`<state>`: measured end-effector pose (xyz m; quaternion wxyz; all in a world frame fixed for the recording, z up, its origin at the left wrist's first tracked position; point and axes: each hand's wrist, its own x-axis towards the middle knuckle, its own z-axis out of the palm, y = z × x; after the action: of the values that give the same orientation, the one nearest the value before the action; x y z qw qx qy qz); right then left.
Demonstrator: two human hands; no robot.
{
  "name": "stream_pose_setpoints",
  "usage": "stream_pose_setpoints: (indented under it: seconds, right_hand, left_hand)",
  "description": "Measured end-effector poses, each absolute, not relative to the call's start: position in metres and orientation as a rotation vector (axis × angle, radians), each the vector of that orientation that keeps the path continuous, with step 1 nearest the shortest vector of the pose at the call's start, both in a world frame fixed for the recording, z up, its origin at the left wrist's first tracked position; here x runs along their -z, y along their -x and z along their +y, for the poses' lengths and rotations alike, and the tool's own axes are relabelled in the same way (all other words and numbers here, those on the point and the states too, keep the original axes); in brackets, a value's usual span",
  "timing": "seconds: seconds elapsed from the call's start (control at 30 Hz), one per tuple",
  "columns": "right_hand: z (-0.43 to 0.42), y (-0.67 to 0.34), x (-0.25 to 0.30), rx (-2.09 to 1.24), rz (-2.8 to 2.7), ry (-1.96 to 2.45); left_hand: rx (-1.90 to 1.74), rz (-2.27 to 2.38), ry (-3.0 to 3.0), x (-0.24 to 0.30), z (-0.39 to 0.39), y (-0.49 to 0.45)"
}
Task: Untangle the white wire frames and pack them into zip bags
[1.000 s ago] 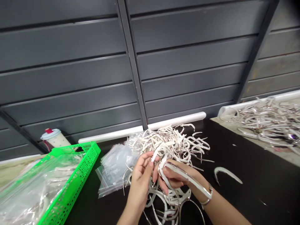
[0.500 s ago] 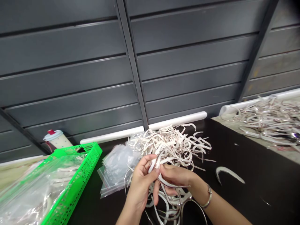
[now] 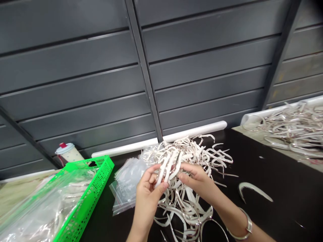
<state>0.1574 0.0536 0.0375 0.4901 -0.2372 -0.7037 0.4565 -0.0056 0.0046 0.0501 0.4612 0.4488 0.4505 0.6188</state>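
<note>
Several curved strips (image 3: 165, 169), white on one face and shiny silver at the edges, are fanned side by side in my left hand (image 3: 150, 188). Its thumb presses on their lower ends. My right hand (image 3: 198, 181) pinches another curved strip (image 3: 177, 167) at the right of the bunch, thumb and fingers around its edge. Beneath and behind both hands lies a tangled pile of the same strips (image 3: 196, 153), with a looser heap (image 3: 186, 218) nearer to me. One single curved strip (image 3: 254, 189) lies apart to the right.
Clear zip bags (image 3: 128, 181) are stacked left of the pile. Further left stands a green perforated basket (image 3: 101, 178) with filled plastic bags in it. A cup with a red cap (image 3: 69, 153) is behind it. More strips (image 3: 297, 126) lie at the far right, and a grey panelled wall (image 3: 202, 60) rises behind.
My hands have moved slightly apart. The strips in my left hand now stand fanned upright, and my right hand has shifted from below them to their right side.
</note>
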Motion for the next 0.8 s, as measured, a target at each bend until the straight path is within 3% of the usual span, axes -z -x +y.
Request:
stream_pose_setpoints:
  seconds: [0.23,0.63,0.8]
  right_hand:
    - [0.044,-0.148,-0.036,-1.390,-1.415,0.589]
    - [0.043,-0.146,-0.032,-0.866,-1.767,0.695]
    - [0.044,-0.146,-0.032,-0.996,-1.718,0.665]
  left_hand:
    - [-1.459,1.142,-1.077,-0.044,0.005,-0.002]
    - [-1.417,1.214,-1.325,-0.033,0.005,-0.002]
    - [-1.398,1.178,-1.310,-0.034,0.004,-0.005]
